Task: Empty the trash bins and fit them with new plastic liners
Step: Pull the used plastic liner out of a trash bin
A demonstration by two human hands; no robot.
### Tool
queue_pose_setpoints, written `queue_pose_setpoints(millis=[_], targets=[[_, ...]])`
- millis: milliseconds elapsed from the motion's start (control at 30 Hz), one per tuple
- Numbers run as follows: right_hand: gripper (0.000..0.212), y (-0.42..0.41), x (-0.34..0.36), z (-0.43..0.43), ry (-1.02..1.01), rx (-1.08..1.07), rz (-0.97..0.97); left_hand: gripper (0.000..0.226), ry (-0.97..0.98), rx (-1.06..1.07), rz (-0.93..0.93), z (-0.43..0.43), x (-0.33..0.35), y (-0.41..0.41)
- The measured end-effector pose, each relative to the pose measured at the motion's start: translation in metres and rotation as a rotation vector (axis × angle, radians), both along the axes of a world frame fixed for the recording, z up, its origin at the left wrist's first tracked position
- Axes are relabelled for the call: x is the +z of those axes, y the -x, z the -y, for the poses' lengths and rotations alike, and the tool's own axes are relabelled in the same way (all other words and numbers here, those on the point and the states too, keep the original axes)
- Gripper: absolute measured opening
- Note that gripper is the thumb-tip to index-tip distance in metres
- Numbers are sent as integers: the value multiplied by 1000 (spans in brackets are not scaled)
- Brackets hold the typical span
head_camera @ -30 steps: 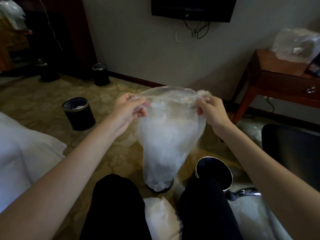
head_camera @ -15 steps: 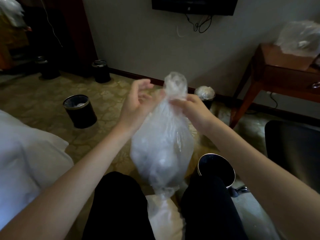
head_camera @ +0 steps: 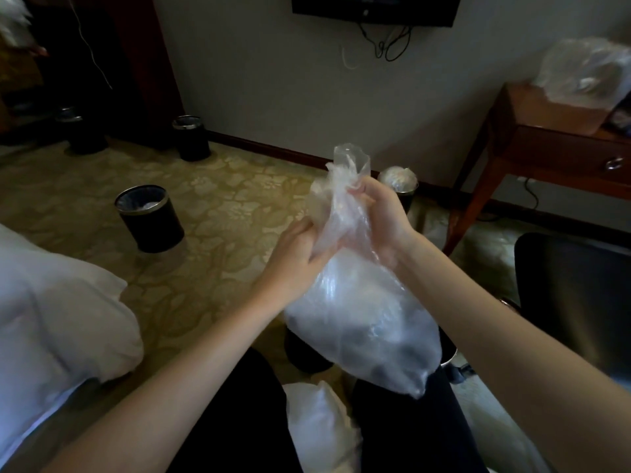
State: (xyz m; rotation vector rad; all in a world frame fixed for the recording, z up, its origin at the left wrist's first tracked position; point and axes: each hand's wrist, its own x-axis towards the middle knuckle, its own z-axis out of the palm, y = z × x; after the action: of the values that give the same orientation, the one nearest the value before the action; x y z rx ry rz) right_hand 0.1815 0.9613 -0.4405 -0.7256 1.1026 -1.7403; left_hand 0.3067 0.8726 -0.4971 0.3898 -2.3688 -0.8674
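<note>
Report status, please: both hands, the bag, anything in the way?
Left hand and right hand both grip the trash bag at its gathered neck. Bag held in the air, contents inside. Nothing blocking the hands.

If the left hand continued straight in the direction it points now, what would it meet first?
The plastic bag that the left hand grips, then probably the right hand just behind its neck.

Dim, soft-focus room; wide-angle bending at edges.
</note>
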Motion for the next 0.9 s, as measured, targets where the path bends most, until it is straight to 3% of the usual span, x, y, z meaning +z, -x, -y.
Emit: queue_pose_setpoints(millis=[133, 267, 400, 500, 567, 667, 767, 900], targets=[[25, -4, -3, -2, 3, -31, -92, 31, 29, 36, -42, 2, -14, 1], [33, 5, -7, -12, 20, -15, -179, 18, -277, 163, -28, 8, -21, -1], [74, 11, -21, -22, -73, -281, -155, 25, -617, 314, -83, 14, -14, -2], [101, 6, -32, -34, -225, -530, -369, 20, -774, 330, -135, 16, -9, -1], [105, 3, -39, -42, -328, -487, -511, 20, -802, 356, -162, 16, -7, 0], [77, -5, -53, -45, -395, -263, -634, 21, -781, 432, -194, 15, -9, 4], [30, -19, -58, -38, -320, -326, -684, 24, -759, 475, -162, 7, -14, 7], [28, -29, -54, -28, -247, -489, -568, 23, -750, 443, -134, 1, -20, 8]])
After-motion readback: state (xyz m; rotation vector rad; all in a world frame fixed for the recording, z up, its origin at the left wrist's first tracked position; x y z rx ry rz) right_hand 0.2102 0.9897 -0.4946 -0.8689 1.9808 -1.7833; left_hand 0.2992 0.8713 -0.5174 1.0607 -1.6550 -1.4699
